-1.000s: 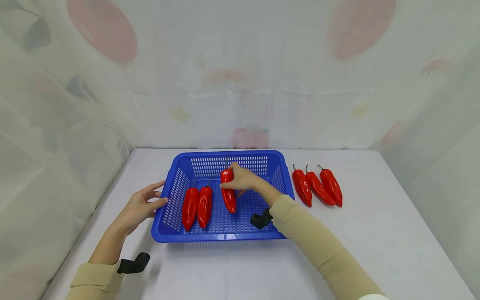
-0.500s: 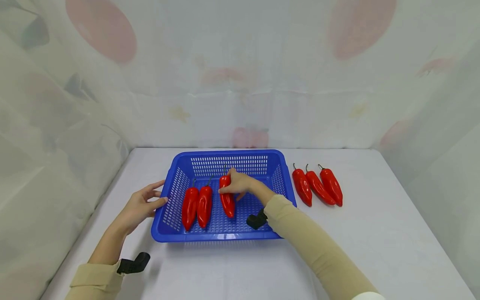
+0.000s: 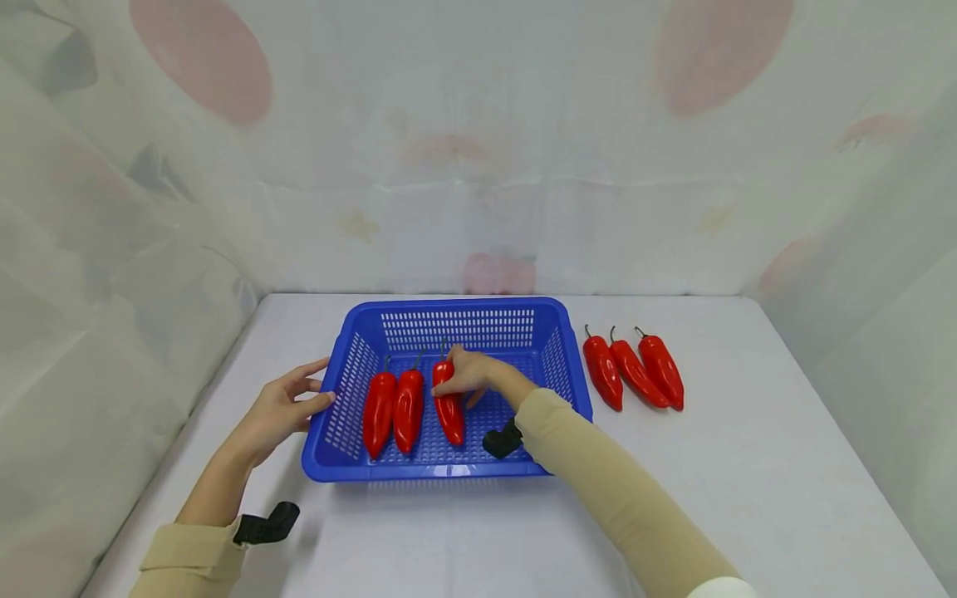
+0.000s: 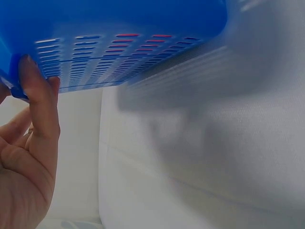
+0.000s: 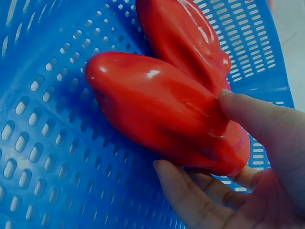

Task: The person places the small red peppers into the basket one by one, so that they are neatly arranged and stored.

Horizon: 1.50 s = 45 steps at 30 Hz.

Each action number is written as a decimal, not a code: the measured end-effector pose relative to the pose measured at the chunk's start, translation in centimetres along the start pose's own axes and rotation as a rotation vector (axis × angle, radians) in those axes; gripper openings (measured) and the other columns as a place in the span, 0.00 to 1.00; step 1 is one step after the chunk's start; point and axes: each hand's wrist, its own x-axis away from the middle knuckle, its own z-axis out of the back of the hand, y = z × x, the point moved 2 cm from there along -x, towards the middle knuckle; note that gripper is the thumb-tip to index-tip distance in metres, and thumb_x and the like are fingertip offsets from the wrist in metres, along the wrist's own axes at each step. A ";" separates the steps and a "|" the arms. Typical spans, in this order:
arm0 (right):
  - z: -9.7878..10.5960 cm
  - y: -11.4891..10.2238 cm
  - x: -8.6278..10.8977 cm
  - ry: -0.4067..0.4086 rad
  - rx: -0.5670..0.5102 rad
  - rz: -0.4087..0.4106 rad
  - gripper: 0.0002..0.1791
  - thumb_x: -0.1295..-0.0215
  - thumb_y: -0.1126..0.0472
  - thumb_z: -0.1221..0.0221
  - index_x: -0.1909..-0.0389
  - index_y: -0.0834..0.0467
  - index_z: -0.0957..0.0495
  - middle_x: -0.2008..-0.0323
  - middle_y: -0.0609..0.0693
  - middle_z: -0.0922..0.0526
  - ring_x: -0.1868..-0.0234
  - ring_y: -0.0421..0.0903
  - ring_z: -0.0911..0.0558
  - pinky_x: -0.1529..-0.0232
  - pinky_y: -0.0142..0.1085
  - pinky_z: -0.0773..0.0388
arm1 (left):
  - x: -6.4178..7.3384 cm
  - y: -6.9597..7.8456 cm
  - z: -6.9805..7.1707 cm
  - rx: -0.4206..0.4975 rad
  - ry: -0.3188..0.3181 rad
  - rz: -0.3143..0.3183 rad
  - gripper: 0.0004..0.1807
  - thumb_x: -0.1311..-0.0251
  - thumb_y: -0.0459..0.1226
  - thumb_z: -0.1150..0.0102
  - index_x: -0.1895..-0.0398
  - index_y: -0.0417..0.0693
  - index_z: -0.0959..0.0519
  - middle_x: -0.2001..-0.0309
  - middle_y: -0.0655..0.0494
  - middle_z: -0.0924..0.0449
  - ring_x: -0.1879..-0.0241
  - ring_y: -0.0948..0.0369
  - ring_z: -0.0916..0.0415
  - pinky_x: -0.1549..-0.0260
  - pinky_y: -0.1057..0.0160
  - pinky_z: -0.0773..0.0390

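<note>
My right hand [image 3: 469,372] pinches a glossy red chili pepper [image 3: 450,415] by its upper part, thumb on one side and fingers on the other. It is low inside the blue plastic basket [image 3: 449,472], tip toward me. In the right wrist view the held pepper [image 5: 152,95] overlaps a second pepper [image 5: 186,38]. Two more red peppers, one at the far left [image 3: 379,415] and one beside it [image 3: 408,413], lie side by side in the basket. My left hand [image 3: 280,413] grips the basket's left rim, and the left wrist view shows its fingers [image 4: 40,95] curled at that rim.
Three red peppers, a left one [image 3: 602,374], a middle one [image 3: 635,374] and a right one [image 3: 661,372], lie on the white table [image 3: 748,465] right of the basket. A pale printed curtain [image 3: 478,166] encloses the back and sides.
My right hand has lowered the pepper in the basket and shifted it left and toward me, closer to the two lying there. The left hand has stayed at the rim.
</note>
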 end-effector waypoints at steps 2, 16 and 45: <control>0.0 0.0 0.0 -0.004 0.002 0.001 0.34 0.50 0.55 0.39 0.47 0.60 0.45 0.59 0.55 0.31 0.65 0.50 0.24 0.67 0.44 0.22 | 0.0 0.0 0.0 0.000 0.001 0.003 0.37 0.48 0.45 0.43 0.35 0.54 0.47 0.55 0.40 0.32 0.67 0.54 0.22 0.70 0.57 0.21; -0.8 -0.3 -0.5 -0.026 0.065 -0.045 0.32 0.51 0.49 0.39 0.51 0.59 0.43 0.64 0.53 0.29 0.67 0.47 0.23 0.71 0.39 0.21 | 0.1 0.1 0.0 -0.005 0.000 0.004 0.37 0.47 0.45 0.44 0.35 0.54 0.47 0.55 0.40 0.33 0.67 0.54 0.22 0.70 0.57 0.21; -1.3 -0.5 -0.5 -0.022 0.058 -0.066 0.24 0.45 0.48 0.44 0.56 0.59 0.38 0.69 0.53 0.27 0.68 0.52 0.21 0.71 0.41 0.21 | 0.1 0.1 0.0 -0.006 0.000 -0.006 0.36 0.47 0.45 0.44 0.35 0.54 0.47 0.56 0.40 0.32 0.67 0.54 0.22 0.70 0.57 0.21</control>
